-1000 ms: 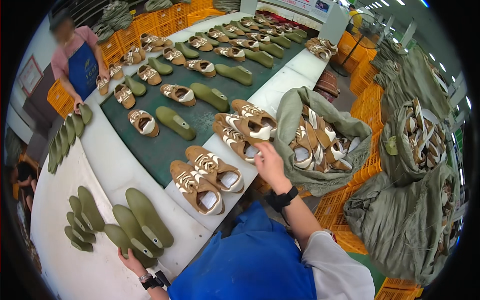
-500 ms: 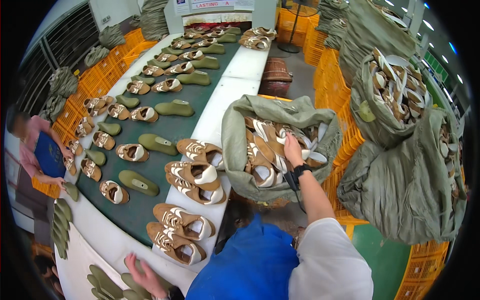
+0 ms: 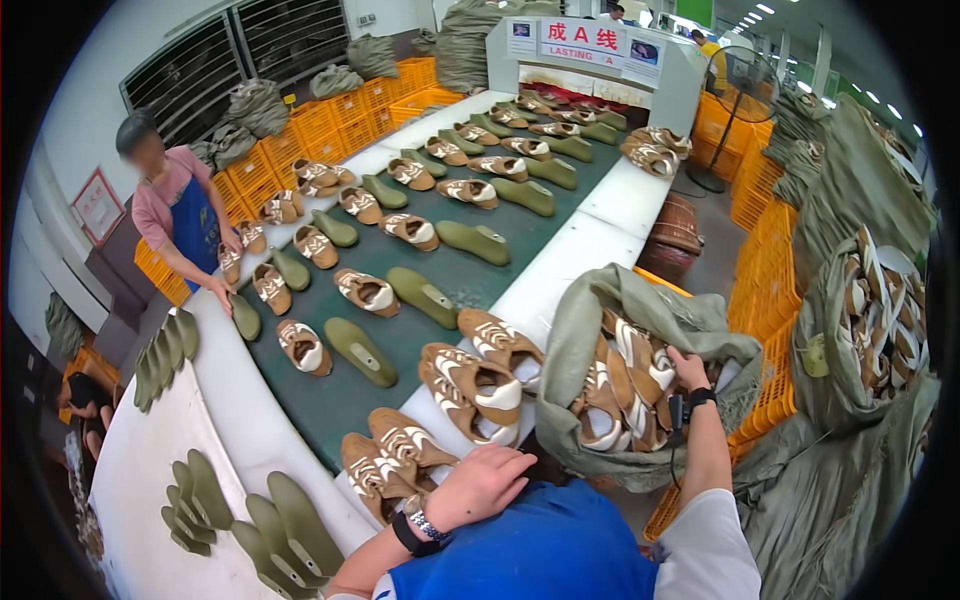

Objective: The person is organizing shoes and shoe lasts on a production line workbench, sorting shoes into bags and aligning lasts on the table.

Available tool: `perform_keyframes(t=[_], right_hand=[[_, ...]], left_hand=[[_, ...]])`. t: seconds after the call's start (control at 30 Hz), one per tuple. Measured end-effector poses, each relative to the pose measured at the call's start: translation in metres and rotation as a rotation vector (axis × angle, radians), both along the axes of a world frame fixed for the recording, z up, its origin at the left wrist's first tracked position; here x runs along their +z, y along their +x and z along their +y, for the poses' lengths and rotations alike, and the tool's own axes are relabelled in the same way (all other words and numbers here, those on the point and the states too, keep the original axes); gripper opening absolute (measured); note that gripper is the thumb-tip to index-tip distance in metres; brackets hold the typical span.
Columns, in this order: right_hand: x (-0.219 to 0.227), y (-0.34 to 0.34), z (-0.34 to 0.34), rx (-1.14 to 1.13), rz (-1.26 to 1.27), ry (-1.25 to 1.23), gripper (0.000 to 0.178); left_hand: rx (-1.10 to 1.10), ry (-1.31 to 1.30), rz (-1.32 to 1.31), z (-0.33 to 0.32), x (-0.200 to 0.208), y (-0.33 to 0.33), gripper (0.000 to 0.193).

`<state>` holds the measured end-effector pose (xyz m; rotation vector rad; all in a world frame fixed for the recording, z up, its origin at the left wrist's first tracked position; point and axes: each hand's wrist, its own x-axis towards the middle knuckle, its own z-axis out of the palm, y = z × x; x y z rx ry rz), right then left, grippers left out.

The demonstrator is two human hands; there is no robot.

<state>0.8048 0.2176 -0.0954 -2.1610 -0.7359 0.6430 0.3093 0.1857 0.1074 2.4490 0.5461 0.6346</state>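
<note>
My right hand (image 3: 690,372) reaches into a grey-green woven sack (image 3: 572,335) packed with brown sneakers, its fingers closed at the edge of a brown-and-white sneaker (image 3: 650,372). Its fingertips are partly hidden. My left hand (image 3: 484,488) is stretched out in front of my blue apron (image 3: 540,545), fingers extended and side by side, with nothing seen in it. Just beyond it, a pair of brown sneakers (image 3: 385,462) stands on the white ledge. More sneakers (image 3: 470,388) stand on that ledge, between the left hand and the sack.
A green conveyor belt (image 3: 455,275) carries rows of sneakers and green shoe lasts (image 3: 360,352). More lasts (image 3: 300,525) lie on the white table (image 3: 130,490). Across the belt a person in pink (image 3: 185,205) handles a last. Orange crates (image 3: 765,270) and another full sack (image 3: 820,340) stand at right.
My left hand has come from beside the lasts on the white table to beside the sneakers near my apron. My right hand stays in the sack, nearer its right side. The view has shifted.
</note>
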Motion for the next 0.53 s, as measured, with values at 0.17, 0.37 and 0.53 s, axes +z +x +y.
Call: perform_keyframes(t=[0.17,0.37,0.53], right_hand=[[0.028,0.004,0.017,-0.218,0.355,-0.004,0.066],[-0.04,0.076,0.029,-0.333,0.855,0.295,0.056],[0.036,0.083,0.08,-0.131,0.82,0.615,0.051]], left_hand=[[0.021,0.028,0.033,0.017,0.012,-0.008,0.028],[-0.084,0.097,0.048,0.059,0.045,0.04,0.028],[-0.116,0.033,0.068,0.121,0.044,0.13,0.026]])
